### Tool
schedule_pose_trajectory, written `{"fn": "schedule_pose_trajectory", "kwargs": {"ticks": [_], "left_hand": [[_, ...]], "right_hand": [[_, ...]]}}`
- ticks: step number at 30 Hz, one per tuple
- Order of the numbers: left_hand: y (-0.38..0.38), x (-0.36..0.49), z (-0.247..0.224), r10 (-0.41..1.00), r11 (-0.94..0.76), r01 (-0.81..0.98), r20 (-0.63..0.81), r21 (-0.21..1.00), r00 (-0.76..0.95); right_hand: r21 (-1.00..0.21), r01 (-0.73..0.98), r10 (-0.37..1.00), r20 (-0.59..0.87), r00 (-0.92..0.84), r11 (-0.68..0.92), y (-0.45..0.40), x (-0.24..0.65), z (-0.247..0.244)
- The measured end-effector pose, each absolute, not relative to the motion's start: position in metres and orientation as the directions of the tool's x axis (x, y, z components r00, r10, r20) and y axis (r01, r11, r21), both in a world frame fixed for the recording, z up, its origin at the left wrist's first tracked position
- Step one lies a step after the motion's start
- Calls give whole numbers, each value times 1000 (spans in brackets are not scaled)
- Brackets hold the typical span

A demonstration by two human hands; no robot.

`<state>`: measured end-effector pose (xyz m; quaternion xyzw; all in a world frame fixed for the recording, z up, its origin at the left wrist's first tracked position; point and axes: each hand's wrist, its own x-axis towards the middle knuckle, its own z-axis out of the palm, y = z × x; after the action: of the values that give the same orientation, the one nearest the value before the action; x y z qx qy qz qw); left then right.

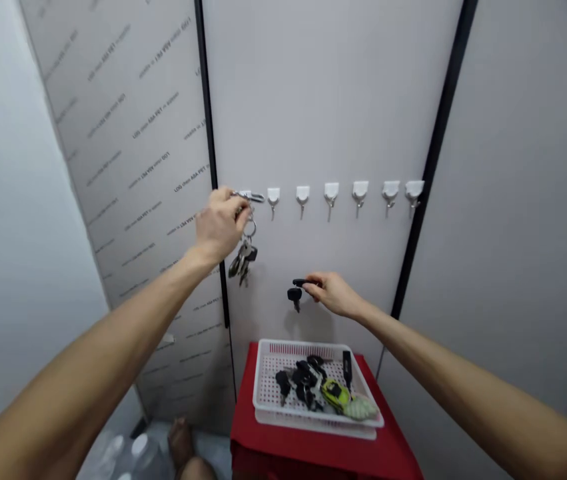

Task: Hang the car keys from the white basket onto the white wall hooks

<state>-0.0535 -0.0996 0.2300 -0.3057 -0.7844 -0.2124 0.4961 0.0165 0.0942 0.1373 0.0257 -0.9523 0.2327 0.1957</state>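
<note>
At the left end of a row of white wall hooks, my left hand is closed on a key bunch with a metal ring and a silver clip; the keys hang below the fingers. The hook behind this hand is mostly hidden. Lower and to the right, in front of the wall, my right hand pinches a black key by its black tag. Below both hands, a white basket holds several black keys, a yellow-green item and a pale green item.
The basket stands on a red-covered stand. Black vertical strips edge the wall panel on both sides. At the lower left are bottles with white caps and a bare foot on the floor.
</note>
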Motion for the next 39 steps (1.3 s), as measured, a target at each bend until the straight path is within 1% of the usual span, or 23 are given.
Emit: {"fn": "schedule_pose_trajectory", "kwargs": {"ticks": [2,4,7,10,13,18,20,22,24,25,26,28,29,30,31,32,33,35,37,39], "left_hand": [[-91,-48,193,354,689,724,862,23,-363],[-83,-45,155,420,661,750,808,40,-414],[-71,-43,102,490,640,761,707,106,-510],[-62,-41,62,540,628,754,590,193,-601],[-54,-36,35,572,625,740,500,248,-650],[-46,-20,3,725,569,792,319,221,-610],[-46,-16,-7,753,545,804,283,238,-594],[-47,-16,-14,752,543,793,260,275,-605],[-48,-20,-13,734,541,771,257,336,-628],[-48,-24,-9,720,532,755,265,384,-642],[-47,-27,-2,699,512,733,278,449,-659],[-41,-35,20,647,433,648,285,626,-707],[-38,-38,35,618,365,571,268,735,-739],[-33,-40,51,599,272,463,228,844,-768],[-28,-42,69,595,147,342,193,928,-780],[-24,-42,87,587,15,240,186,971,-788],[-19,-42,104,599,-85,158,177,984,-781],[-11,-39,133,624,-220,56,184,974,-759],[-5,-35,152,665,-273,16,201,962,-719],[-1,-31,161,713,-278,10,213,961,-668]], "right_hand": [[-428,-101,42,312,-949,898,99,19,112],[-419,-73,42,260,-965,905,103,23,86],[-415,-63,35,223,-974,907,106,30,53],[-422,-41,52,206,-977,906,109,37,27],[-434,0,100,208,-973,901,112,43,11],[-449,-11,90,204,-975,894,113,48,-4],[-430,-3,86,188,-978,903,113,49,-6],[-414,-4,69,160,-985,910,114,49,-5],[-427,-16,44,129,-991,904,115,48,1],[-455,-21,38,120,-992,890,115,47,6],[-496,-25,42,123,-992,868,116,46,14],[-628,-23,85,142,-986,778,114,41,35],[-713,-26,124,157,-980,701,113,38,49],[-810,-41,161,165,-973,585,111,35,64],[-893,-77,201,183,-963,444,109,32,80],[-945,-136,220,207,-953,298,107,29,96],[-966,-192,223,228,-948,171,104,27,111],[-967,-256,169,254,-952,5,101,25,138],[-964,-261,96,255,-962,-55,99,25,155],[-968,-244,56,241,-969,-59,99,26,162]]}}
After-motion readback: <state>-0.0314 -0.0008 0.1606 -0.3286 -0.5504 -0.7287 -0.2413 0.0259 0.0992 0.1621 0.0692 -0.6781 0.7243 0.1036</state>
